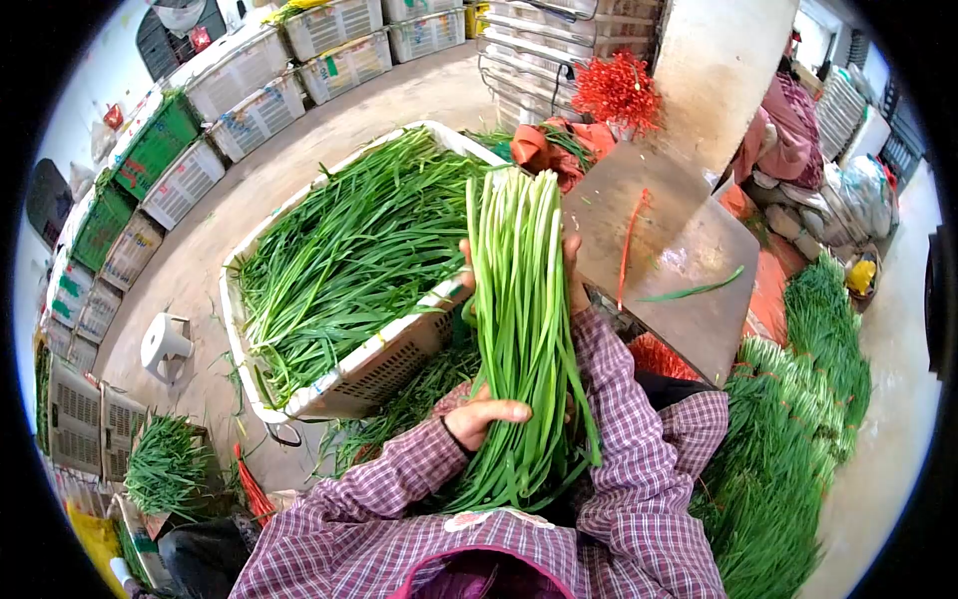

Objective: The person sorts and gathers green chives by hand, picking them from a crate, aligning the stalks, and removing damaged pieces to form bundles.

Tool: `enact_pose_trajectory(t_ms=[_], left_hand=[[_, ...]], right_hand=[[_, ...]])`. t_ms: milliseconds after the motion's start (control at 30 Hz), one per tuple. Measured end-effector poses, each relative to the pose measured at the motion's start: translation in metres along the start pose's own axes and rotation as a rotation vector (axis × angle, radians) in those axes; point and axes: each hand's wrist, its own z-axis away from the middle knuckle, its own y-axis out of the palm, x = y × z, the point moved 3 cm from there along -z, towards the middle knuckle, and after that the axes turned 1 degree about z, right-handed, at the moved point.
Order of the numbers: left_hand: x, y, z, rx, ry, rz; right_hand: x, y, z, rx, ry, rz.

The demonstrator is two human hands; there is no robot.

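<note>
A thick bunch of garlic chives (pixel 521 299) stands in front of my chest, pale stem ends up and green leaves hanging down. My left hand (pixel 484 414) is closed around its leafy lower part, with the thumb across the front. Higher up, my right hand (pixel 574 268) grips the stems from the right and behind; fingertips show at the bunch's left side, the rest is hidden. Just left of it is a white plastic crate (pixel 374 374) heaped with loose chives (pixel 349 240). To the right, a metal-topped table (pixel 679 250) bears a red tie strip (pixel 631 250) and one stray leaf (pixel 694 287).
Tied chive bundles (pixel 768 439) are piled on the floor at right. A bunch of red ties (pixel 617 92) hangs beside a pillar (pixel 723 85). Stacked crates (pixel 239 75) line the left wall, near a white stool (pixel 167 346). A person in pink (pixel 783 135) is at upper right.
</note>
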Motion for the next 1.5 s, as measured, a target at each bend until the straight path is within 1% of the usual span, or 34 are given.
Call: enact_pose_trajectory(t_ms=[33, 67, 100, 133, 200, 233, 300, 333, 367, 433, 500, 567, 600, 633, 700, 733, 833, 867, 900, 967, 1000, 1100, 1200, 1233, 1300, 1367, 1433, 1467, 1500], left_hand=[[0.006, -0.001, 0.007, -0.053, 0.020, -0.057], [0.011, -0.013, 0.009, 0.010, -0.030, -0.104], [0.015, -0.031, 0.009, 0.072, 0.045, -0.238], [0.026, -0.073, 0.009, 0.075, 0.033, -0.450], [-0.002, -0.089, 0.029, 0.176, 0.057, -0.716], [-0.042, -0.064, 0.045, 0.274, 0.091, -0.767], [-0.091, -0.089, 0.073, 0.009, 0.131, -1.168], [-0.123, -0.095, 0.088, -0.195, 0.118, -1.139], [-0.153, -0.092, 0.101, -0.403, 0.107, -1.102], [-0.192, -0.063, 0.112, -0.439, 0.443, -0.940], [-0.195, -0.022, 0.091, -0.323, 0.627, -0.804], [-0.183, -0.010, 0.056, -0.207, 0.625, -0.685], [-0.178, -0.006, 0.039, -0.197, 0.620, -0.587], [-0.173, 0.000, 0.026, -0.182, 0.612, -0.487], [-0.167, 0.020, 0.022, -0.255, 0.619, -0.282], [-0.167, 0.015, 0.017, -0.254, 0.609, -0.240], [-0.160, 0.006, 0.012, -0.240, 0.613, -0.140], [-0.158, 0.004, 0.015, -0.306, 0.633, -0.099], [-0.158, 0.002, 0.016, -0.311, 0.634, -0.096], [-0.157, -0.003, 0.016, -0.255, 0.636, -0.050], [-0.158, -0.002, 0.016, -0.250, 0.650, -0.035], [-0.159, 0.000, 0.018, -0.267, 0.639, -0.052], [-0.161, 0.007, 0.018, -0.271, 0.643, -0.130], [-0.162, 0.012, 0.019, -0.280, 0.643, -0.152], [-0.164, 0.013, 0.016, -0.283, 0.632, -0.159], [-0.165, 0.013, 0.015, -0.289, 0.624, -0.167], [-0.163, 0.012, 0.012, -0.273, 0.609, -0.072], [-0.162, 0.007, 0.012, -0.264, 0.615, -0.055], [-0.162, 0.006, 0.012, -0.264, 0.614, -0.054]], right_hand=[[-0.005, -0.006, 0.007, -0.059, -0.019, 0.009], [-0.010, -0.011, 0.014, -0.118, -0.038, 0.019], [-0.015, -0.016, 0.022, -0.177, -0.055, 0.031], [-0.017, -0.030, 0.025, -0.256, -0.073, 0.083], [-0.015, -0.031, 0.029, -0.295, -0.037, 0.087], [-0.011, -0.027, 0.030, -0.310, -0.021, 0.096], [0.001, 0.003, 0.031, -0.313, 0.002, 0.117], [0.006, 0.002, 0.034, -0.372, 0.011, 0.198], [0.009, 0.019, 0.031, -0.404, 0.025, 0.205], [0.016, 0.050, 0.024, -0.446, 0.054, 0.234], [0.015, 0.069, 0.010, -0.441, 0.092, 0.294], [0.009, 0.073, -0.006, -0.407, 0.126, 0.415], [0.005, 0.070, -0.011, -0.381, 0.137, 0.494], [0.005, 0.080, -0.014, -0.351, 0.059, 0.557], [0.006, 0.097, -0.018, -0.284, -0.134, 0.706], [0.008, 0.101, -0.017, -0.292, -0.166, 0.741], [0.010, 0.096, -0.015, -0.324, -0.175, 0.738], [0.014, 0.094, -0.015, -0.366, -0.142, 0.781], [0.016, 0.095, -0.014, -0.412, -0.099, 0.730], [0.022, 0.099, -0.013, -0.395, -0.084, 0.586], [0.022, 0.096, -0.014, -0.394, -0.083, 0.586], [0.024, 0.091, -0.015, -0.447, -0.111, 0.655], [0.030, 0.103, -0.025, -0.464, -0.209, 0.784], [0.032, 0.101, -0.029, -0.466, -0.210, 0.783], [0.035, 0.098, -0.037, -0.415, -0.166, 0.970], [0.034, 0.093, -0.040, -0.402, -0.188, 0.915], [0.033, 0.090, -0.041, -0.418, -0.196, 0.791], [0.035, 0.089, -0.039, -0.465, -0.201, 0.807], [0.039, 0.089, -0.036, -0.466, -0.200, 0.807]])
